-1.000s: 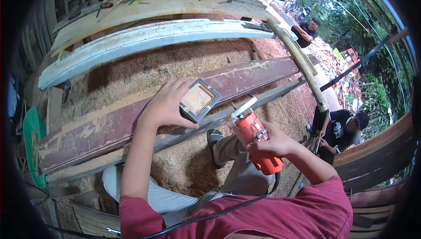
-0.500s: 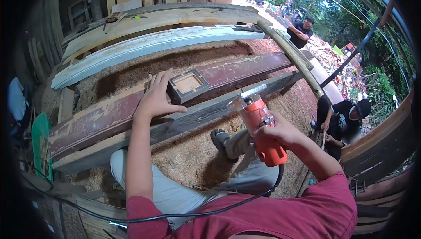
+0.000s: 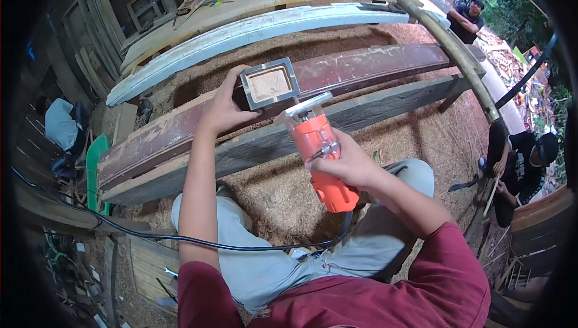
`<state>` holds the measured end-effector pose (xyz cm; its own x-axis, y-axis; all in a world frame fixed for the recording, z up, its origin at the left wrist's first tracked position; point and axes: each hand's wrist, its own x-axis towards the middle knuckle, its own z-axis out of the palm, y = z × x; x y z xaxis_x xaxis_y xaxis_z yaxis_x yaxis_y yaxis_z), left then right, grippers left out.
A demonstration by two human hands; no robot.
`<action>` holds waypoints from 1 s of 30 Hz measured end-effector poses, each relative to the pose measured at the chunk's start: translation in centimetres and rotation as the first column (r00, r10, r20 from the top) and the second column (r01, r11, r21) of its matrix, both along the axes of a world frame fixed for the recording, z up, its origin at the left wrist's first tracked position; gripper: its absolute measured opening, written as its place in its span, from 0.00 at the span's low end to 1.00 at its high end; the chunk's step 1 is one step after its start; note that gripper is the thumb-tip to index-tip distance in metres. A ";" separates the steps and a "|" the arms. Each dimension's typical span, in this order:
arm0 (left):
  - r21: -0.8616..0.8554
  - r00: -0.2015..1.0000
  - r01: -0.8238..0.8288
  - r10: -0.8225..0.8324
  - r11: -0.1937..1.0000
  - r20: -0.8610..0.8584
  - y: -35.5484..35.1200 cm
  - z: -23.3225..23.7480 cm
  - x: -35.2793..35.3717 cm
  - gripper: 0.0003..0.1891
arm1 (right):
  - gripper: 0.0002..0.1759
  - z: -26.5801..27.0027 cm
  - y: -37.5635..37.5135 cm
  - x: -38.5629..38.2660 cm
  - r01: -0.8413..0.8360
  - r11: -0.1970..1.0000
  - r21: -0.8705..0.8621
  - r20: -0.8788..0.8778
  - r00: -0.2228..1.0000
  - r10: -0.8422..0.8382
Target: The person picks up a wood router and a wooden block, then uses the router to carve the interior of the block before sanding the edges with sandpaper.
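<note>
Orange trim router (image 3: 318,154), tilted, wrapped mid-body by right hand (image 3: 348,165) in a closed grip. Bright orange casing, clear-and-silver collar at upper end, rounded butt end poking out below the hand. Collar end pointing up-left, just beside lower corner of square grey frame (image 3: 269,83); contact not clear. Frame: dull grey rim, rounded corners, pale tan panel inside, flat face turned to camera. Pinched at its left edge by left hand (image 3: 224,110), thumb and fingers closed on rim, up-left of right hand. Black power cord (image 3: 241,246) out of router butt, looping below right hand and off left across grey trousers. Beyond both hands: reddish-brown plank (image 3: 373,66), worn paint, and grey beam (image 3: 385,105) alongside. Sawdust ground (image 3: 283,189) under the hands. Far right of right hand, crouching person in black (image 3: 521,165).
</note>
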<state>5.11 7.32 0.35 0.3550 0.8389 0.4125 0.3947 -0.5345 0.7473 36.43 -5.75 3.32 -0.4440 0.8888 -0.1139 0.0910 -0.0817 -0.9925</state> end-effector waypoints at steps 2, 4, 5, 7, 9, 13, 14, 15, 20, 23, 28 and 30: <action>-0.059 0.999 -0.003 0.005 0.998 0.034 -0.2 -0.1 0.4 0.55 | 0.28 -0.3 -0.4 0.5 0.007 1.000 -0.002 0.020 1.000 -0.007; -0.095 0.998 0.013 -0.007 0.995 0.064 0.1 -0.1 0.7 0.57 | 0.29 -1.7 -0.5 1.1 0.016 1.000 -0.001 0.000 1.000 -0.016; -0.122 0.996 0.013 -0.003 0.992 0.084 0.2 -0.2 0.8 0.57 | 0.30 -2.3 -0.6 1.3 0.022 1.000 0.002 -0.006 1.000 -0.022; -0.166 0.992 0.014 0.008 0.986 0.128 -0.7 0.5 1.4 0.57 | 0.30 -2.7 -0.6 1.5 0.045 0.999 0.016 -0.020 0.999 -0.045; -0.139 0.991 -0.087 0.100 0.986 0.089 -1.8 0.7 2.2 0.56 | 0.29 -2.5 -0.5 1.6 0.072 0.997 0.013 -0.006 0.997 -0.072; -0.101 0.967 -0.199 0.212 0.975 0.143 -2.7 -1.9 2.8 0.49 | 0.29 -2.7 -0.2 1.8 0.098 0.995 0.019 -0.073 0.993 -0.097; -0.072 0.967 -0.210 0.218 0.975 0.129 -2.4 -1.7 2.8 0.48 | 0.30 -2.4 -0.1 1.7 0.100 0.995 0.004 -0.085 0.991 -0.099; -0.021 0.971 -0.207 0.208 0.978 0.116 -2.4 -1.7 2.8 0.47 | 0.30 -2.4 -0.3 1.7 0.101 0.995 -0.011 -0.098 0.990 -0.102; 0.076 0.974 -0.214 0.207 0.974 0.086 -2.4 -2.8 2.6 0.44 | 0.32 -2.3 -0.3 1.6 0.104 0.995 -0.001 -0.069 0.992 -0.103; 0.094 0.987 -0.160 0.156 0.983 0.048 -2.4 -3.0 2.3 0.49 | 0.33 -2.6 -0.2 1.6 0.057 0.998 0.013 -0.042 0.998 -0.056; 0.019 0.978 -0.196 0.194 0.980 0.076 -2.7 -2.3 2.9 0.48 | 0.35 -3.3 0.1 1.3 0.006 1.000 0.021 -0.082 0.997 -0.004; 0.030 0.979 -0.194 0.191 0.981 0.068 -2.6 -2.5 2.8 0.48 | 0.36 -3.4 0.3 1.2 -0.001 1.000 0.000 -0.080 0.997 0.001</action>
